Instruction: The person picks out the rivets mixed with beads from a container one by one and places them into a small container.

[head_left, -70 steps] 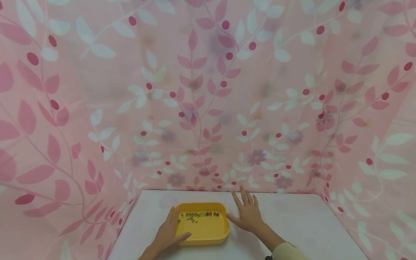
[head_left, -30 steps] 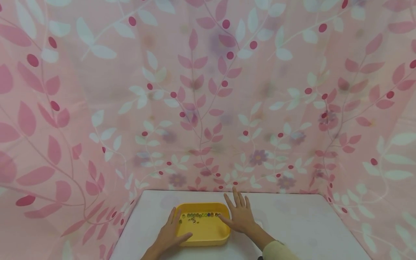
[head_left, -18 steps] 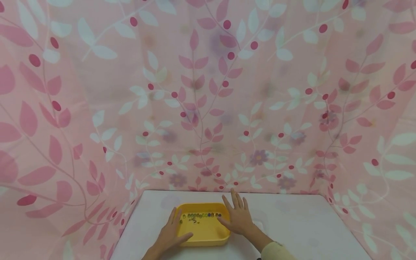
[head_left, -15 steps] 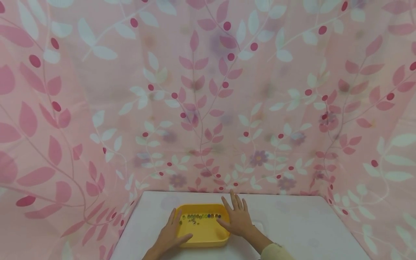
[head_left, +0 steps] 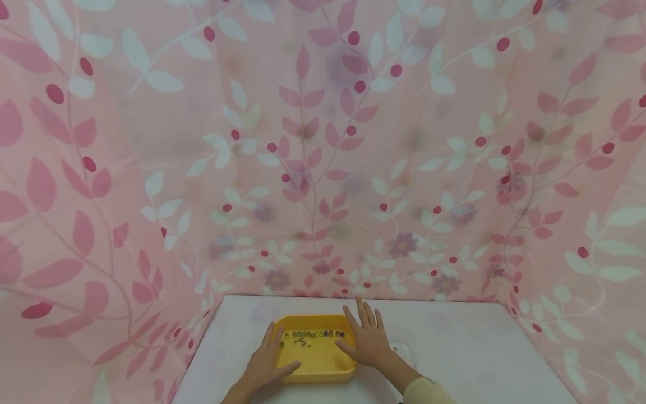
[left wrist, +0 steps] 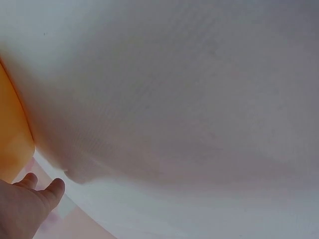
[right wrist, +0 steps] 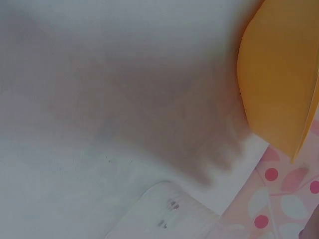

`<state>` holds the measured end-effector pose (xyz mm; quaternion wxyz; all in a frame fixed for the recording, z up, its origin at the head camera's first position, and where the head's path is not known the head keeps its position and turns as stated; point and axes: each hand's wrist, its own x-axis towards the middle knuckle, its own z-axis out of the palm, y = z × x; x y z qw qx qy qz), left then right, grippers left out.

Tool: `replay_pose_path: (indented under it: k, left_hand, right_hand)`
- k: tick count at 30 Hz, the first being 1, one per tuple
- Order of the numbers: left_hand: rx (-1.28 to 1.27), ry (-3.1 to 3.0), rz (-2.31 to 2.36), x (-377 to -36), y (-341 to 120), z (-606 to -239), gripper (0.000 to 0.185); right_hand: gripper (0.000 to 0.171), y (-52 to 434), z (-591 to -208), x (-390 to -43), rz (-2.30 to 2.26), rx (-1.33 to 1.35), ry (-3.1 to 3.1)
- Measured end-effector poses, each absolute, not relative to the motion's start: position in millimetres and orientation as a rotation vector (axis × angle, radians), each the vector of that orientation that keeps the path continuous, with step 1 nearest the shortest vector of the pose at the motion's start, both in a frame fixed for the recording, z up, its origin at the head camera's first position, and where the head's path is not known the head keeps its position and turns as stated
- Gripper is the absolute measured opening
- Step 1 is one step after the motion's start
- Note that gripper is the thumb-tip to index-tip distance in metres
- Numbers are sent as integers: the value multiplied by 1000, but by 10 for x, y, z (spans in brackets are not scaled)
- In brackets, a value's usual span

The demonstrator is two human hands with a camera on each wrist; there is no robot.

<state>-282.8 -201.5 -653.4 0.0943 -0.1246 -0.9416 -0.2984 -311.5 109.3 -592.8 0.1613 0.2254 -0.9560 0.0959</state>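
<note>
A shallow yellow tray point(head_left: 320, 363) sits on the white table between my two hands. Along its far side runs a row of small glass marbles point(head_left: 317, 334), mostly clear and green with some darker ones; a cluster of smaller beads point(head_left: 301, 341) lies just in front. My left hand point(head_left: 263, 360) is at the tray's left side, fingers straight, thumb reaching over the near left corner. On the right side my right hand point(head_left: 370, 341) has its fingers spread, its thumb over the rim. The left wrist view catches only some fingertips and the tray's orange-looking wall point(left wrist: 12, 129).
Partly behind my right forearm lies a flat, clear-white tray or lid point(head_left: 405, 353) with a few small dark specks point(right wrist: 172, 205) on it. A pink leaf-patterned curtain point(head_left: 323, 168) surrounds the table point(head_left: 454, 336) at the back and sides.
My right hand has moved left, from beside the tray to over its right rim. The clear-white flat piece has come into view beside the right forearm. The left hand has stayed put.
</note>
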Motion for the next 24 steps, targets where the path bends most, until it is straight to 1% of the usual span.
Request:
replay_pose_path:
  k: [4,24]
  left_hand:
    - [-346,-2829,-900,-2871,-2029,-6523,106]
    - [-391,-2834,-918,-2983,-2084,-6489,104]
  right_hand:
    - [83,1063,-5926,-3135,299,650,-2759]
    - [83,966,-5944,-3187,343,638,-2742]
